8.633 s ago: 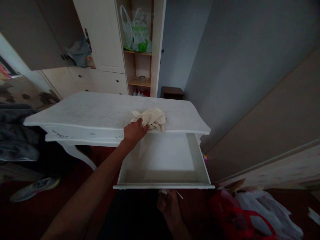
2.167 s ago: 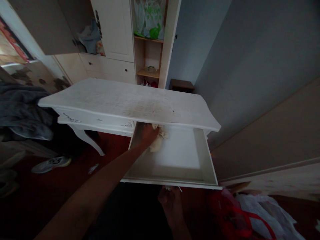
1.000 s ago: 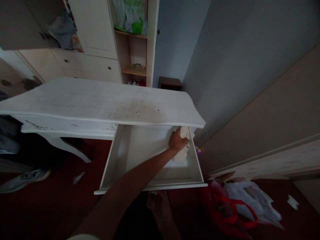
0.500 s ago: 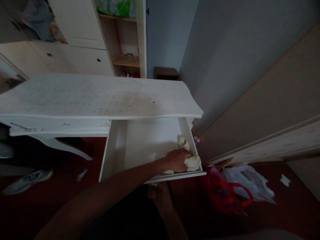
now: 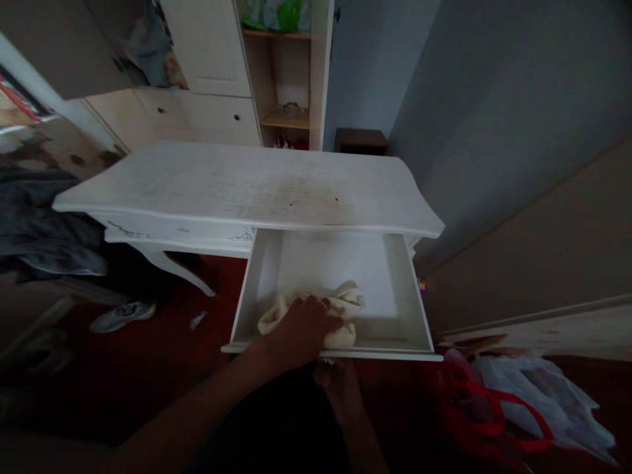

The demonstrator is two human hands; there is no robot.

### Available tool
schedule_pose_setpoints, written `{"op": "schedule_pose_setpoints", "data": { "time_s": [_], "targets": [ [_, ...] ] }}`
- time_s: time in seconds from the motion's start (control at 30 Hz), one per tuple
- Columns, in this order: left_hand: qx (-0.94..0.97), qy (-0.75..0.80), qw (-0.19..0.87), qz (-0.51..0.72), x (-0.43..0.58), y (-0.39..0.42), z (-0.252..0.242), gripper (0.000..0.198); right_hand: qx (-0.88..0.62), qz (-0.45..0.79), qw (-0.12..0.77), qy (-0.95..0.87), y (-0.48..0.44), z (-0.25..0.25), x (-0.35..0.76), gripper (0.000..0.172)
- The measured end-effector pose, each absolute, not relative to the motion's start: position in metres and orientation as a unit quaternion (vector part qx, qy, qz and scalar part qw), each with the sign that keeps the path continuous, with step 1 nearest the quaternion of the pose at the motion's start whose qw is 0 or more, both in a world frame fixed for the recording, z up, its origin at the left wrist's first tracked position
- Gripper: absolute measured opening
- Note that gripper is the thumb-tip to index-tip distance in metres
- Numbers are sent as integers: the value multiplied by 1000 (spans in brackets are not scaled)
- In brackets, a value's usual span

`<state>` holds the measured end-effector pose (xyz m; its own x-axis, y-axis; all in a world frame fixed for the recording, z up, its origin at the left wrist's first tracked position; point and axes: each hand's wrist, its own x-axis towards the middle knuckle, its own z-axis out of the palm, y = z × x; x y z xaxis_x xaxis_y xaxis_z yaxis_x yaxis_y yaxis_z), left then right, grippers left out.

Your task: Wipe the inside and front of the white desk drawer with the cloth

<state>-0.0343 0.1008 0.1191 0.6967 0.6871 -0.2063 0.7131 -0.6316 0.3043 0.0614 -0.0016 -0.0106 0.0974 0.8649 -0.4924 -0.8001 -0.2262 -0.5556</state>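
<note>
A white drawer (image 5: 399, 322) is pulled out from a white desk (image 5: 222, 174) with dark smudges on its top. Inside it, my left hand (image 5: 306, 329) presses a crumpled cream cloth (image 5: 340, 334) against the drawer bottom near the front left, its fingers closed over the fabric. Part of the cloth spreads out beyond the fingers. Below the middle of the drawer front, my right hand (image 5: 340, 385) is curled against the front, with a small white bit showing at the fingers. Shadow partly hides these fingers.
At right, a red bag (image 5: 474, 408) and a white plastic bag (image 5: 543, 395) lie on the dark red floor. A shoe (image 5: 122, 316) lies left of the desk leg (image 5: 172, 266). Dark clothing (image 5: 44, 224) is piled at left. Behind stands a white cabinet (image 5: 212, 115).
My left hand has moved the cloth from the drawer's front right corner to its front left part. My right hand stays at the drawer front. The view has turned left.
</note>
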Motion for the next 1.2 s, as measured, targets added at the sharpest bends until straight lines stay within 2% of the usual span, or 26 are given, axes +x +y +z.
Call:
{"op": "schedule_pose_setpoints", "data": {
  "time_s": [0.23,0.47,0.6,0.7,0.97,1.2],
  "targets": [
    [923,358,136,-41,-99,110,110,55,-426,669,605,-69,-4,-13,66,33],
    [955,292,-6,-53,-112,148,109,40,-436,663,604,-74,-6,-18,67,32],
    [943,313,-112,-19,-100,177,109,36,-425,663,613,-68,-8,-21,67,32],
    [926,346,-149,11,-87,201,102,36,-433,664,607,-60,-9,-22,67,33],
    [878,463,-119,15,-64,240,95,44,-442,656,608,-72,-8,-13,67,30],
    [892,443,-92,6,-68,251,102,41,-442,665,597,-73,-7,-10,69,28]
  ]
}}
